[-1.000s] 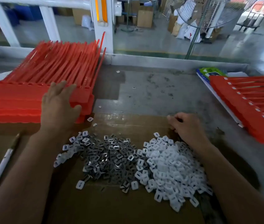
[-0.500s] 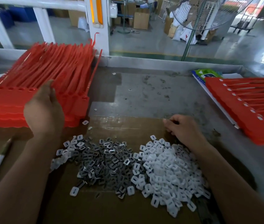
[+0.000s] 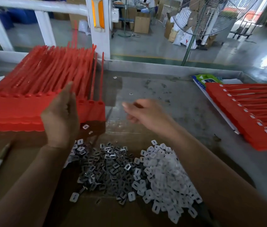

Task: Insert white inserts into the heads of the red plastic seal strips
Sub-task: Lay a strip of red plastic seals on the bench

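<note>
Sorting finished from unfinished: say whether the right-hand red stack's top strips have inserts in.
In. White inserts sit in the visible heads along the right-hand stack. Lower layers: cannot tell.

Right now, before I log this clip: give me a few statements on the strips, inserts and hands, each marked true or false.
1. The white inserts lie heaped on cardboard. True.
2. The left hand grips a red strip. False: its fingers are straight and hold nothing, in front of the left stack.
3. The grey pieces lie right of the white inserts. False: they lie left of them, and the two heaps touch.
4. The right stack has white inserts in its strip heads. True.
</note>
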`<action>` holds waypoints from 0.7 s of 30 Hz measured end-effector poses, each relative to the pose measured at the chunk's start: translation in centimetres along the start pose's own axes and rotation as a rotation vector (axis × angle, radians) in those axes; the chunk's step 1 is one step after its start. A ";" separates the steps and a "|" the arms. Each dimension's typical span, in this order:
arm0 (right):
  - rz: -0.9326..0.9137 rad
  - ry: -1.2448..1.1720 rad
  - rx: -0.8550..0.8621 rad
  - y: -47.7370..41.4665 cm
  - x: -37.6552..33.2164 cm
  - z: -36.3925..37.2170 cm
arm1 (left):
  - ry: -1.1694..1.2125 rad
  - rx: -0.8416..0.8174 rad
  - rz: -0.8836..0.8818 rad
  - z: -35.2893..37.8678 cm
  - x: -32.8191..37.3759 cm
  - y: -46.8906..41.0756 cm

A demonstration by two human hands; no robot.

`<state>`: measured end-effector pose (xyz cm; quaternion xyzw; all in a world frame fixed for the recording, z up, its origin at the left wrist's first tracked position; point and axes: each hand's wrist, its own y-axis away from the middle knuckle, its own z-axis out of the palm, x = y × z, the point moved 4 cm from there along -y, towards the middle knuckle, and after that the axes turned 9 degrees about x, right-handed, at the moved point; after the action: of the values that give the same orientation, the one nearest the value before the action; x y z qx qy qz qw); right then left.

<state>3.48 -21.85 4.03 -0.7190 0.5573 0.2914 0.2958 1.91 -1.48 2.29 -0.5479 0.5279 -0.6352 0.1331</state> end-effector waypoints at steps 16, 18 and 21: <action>0.263 -0.692 0.189 -5.4 -3.0 4.0 | -0.272 -0.746 0.244 2.9 1.5 3.3; 0.229 -0.765 0.212 -5.3 -3.3 2.5 | -0.470 -0.718 0.128 3.3 -0.1 3.0; 0.196 -0.833 0.249 -4.8 -2.9 0.0 | -0.444 -0.536 -0.158 2.8 -1.1 1.9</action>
<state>7.51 -19.10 6.70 -0.4431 0.4871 0.5135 0.5502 3.85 -2.85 -0.36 -0.7271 0.5899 -0.3481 0.0466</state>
